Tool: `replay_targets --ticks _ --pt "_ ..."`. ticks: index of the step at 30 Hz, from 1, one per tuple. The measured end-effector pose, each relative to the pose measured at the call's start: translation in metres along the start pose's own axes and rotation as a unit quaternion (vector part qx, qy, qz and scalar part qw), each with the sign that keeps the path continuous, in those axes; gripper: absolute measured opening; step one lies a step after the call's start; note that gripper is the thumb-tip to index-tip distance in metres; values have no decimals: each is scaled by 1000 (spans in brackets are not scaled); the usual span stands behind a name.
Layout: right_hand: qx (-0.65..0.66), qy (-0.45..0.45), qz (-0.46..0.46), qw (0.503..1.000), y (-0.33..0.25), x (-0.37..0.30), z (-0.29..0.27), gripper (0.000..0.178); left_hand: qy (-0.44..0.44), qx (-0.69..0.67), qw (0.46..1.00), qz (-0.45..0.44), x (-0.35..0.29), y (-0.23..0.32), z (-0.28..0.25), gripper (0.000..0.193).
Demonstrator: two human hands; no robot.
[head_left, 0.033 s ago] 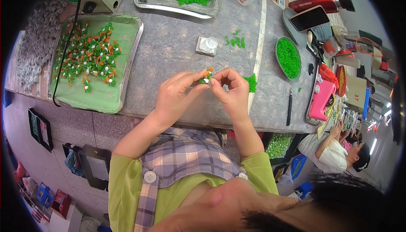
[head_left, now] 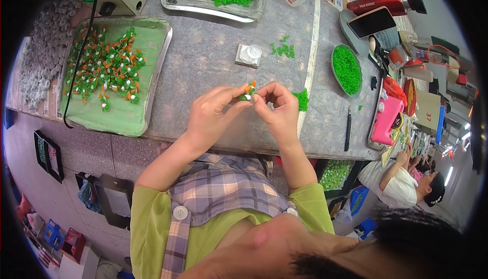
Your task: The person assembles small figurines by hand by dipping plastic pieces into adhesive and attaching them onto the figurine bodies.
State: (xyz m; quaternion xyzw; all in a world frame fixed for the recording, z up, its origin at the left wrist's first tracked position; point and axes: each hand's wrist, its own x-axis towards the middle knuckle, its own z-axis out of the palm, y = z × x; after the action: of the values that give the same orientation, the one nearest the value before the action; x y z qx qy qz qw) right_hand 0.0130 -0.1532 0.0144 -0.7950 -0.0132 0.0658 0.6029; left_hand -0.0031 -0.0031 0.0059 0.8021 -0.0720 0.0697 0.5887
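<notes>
Over the near edge of the grey table, my left hand [head_left: 209, 112] pinches a small plastic figure [head_left: 247, 96] coloured green, white and orange. My right hand [head_left: 278, 114] meets it from the other side, thumb and forefinger pressed together at the figure. Whatever lies between those right fingertips is hidden. Just beyond both hands, a round white dish [head_left: 250, 53] sits on a small square block. Loose green pieces [head_left: 287, 51] lie to the right of it. A small heap of green pieces [head_left: 303, 100] shows right beside my right hand.
Many similar figures fill a green-lined tray [head_left: 119, 124] at left. Green pieces fill a metal tray [head_left: 208, 16] at the back and an oval dish [head_left: 358, 90] at right. Nearby are a black pen-like tool [head_left: 348, 131], phone [head_left: 372, 22] and red flask [head_left: 377, 4]. Another person [head_left: 394, 181] sits at right.
</notes>
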Motion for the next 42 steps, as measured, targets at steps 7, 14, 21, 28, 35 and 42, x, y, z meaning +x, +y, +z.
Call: replay_targets --ticks 7,14,21,28,35,42 --pt "164 -5 82 983 1 -3 4 10 9 -1 1000 -6 -2 0 4 29" --pt "183 1 84 980 4 -5 6 10 4 -1 1000 -18 -4 0 3 29" --pt "119 -21 93 988 -2 -4 0 10 -64 -132 979 -138 -1 2 -10 31" --pt "72 -55 78 993 -2 1 -2 10 -50 -120 983 -130 -3 -2 -10 29" --pt "-24 -39 1 999 6 5 8 11 -48 -111 982 -143 -5 -14 -28 27" --pt "-11 -24 -45 999 6 8 6 15 276 256 926 15 -1 -35 -133 22"
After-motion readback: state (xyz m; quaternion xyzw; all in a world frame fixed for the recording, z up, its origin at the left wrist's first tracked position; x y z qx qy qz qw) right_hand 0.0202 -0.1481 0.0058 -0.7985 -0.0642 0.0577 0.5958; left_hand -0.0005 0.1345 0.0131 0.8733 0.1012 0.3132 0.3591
